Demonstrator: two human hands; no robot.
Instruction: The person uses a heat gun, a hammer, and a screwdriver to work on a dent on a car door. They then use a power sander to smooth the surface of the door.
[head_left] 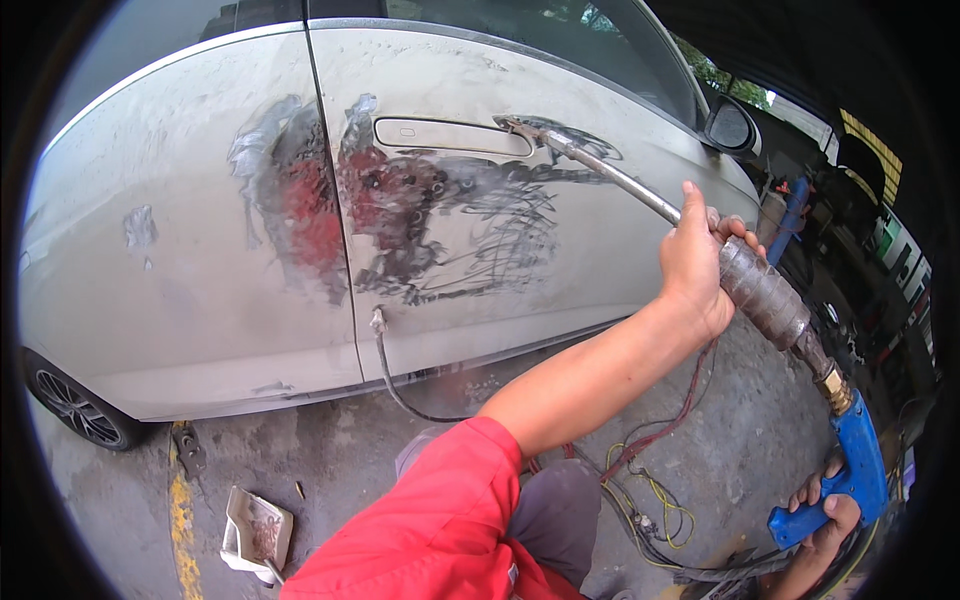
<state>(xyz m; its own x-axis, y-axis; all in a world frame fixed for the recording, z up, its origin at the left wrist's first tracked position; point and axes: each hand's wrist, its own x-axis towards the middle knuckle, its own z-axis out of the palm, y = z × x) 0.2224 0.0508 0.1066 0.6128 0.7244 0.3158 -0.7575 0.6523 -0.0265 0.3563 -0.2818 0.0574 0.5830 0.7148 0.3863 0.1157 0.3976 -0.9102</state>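
Note:
A slide-hammer dent puller (625, 182) slants across the right side, its metal rod running up left to the car door (590, 250). Its tip meets the panel at the right end of the flush door handle (455, 136). My left hand (695, 255) is closed round the rod, thumb along it, against the dark cylindrical sliding weight (765, 292). Low at the right, my right hand (835, 515) grips the blue pistol handle (865, 465). Around the door seam the paint is ground to dark metal, with red patches and scribbled black marks.
A cable clamp (378, 322) is fixed low on the door, its cable hanging down. Red and yellow cables (660, 495) lie on the concrete floor. A white box (255, 530) stands at lower left near the wheel (80, 400). A side mirror (732, 127) juts out at upper right.

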